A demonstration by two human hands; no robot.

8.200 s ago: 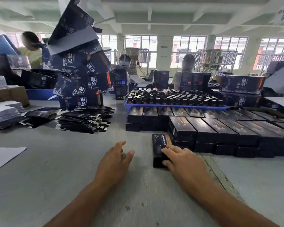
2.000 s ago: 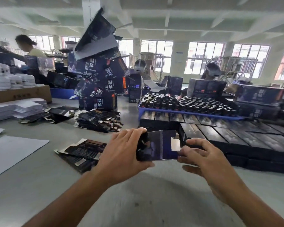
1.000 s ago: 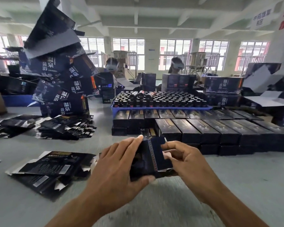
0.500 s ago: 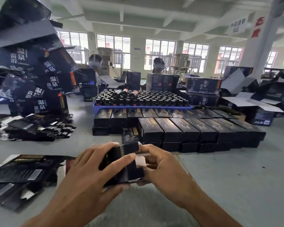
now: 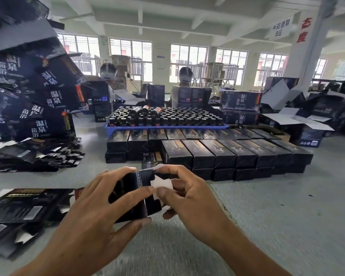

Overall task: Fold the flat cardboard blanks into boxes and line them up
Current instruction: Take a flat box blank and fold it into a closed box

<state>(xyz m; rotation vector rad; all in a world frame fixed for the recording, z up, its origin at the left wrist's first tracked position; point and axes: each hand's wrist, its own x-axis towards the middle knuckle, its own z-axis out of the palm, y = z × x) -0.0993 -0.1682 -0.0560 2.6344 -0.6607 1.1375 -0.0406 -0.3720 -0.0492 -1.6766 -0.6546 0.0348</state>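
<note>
A small black cardboard box (image 5: 134, 196), half folded, is held above the grey table in front of me. My left hand (image 5: 100, 212) grips its body, fingers across the top face and thumb underneath. My right hand (image 5: 187, 196) pinches the white end flap (image 5: 161, 183) at the box's right end. Behind them stand rows of finished black boxes (image 5: 207, 154), stacked two high. One single box (image 5: 151, 158) lies at the left front of those rows. A pile of flat black blanks (image 5: 22, 204) lies on the table to my left.
A blue tray (image 5: 163, 127) full of dark bottles sits behind the box rows. Another heap of flat blanks (image 5: 34, 156) lies at the left, below a tall leaning stack of large dark cartons (image 5: 36, 92). Two people sit across the table. Open cartons (image 5: 299, 120) crowd the right.
Since the first frame I have taken a blank off the table and opened it into a box shape. In the last second the box turned and my right fingers moved onto the end flap.
</note>
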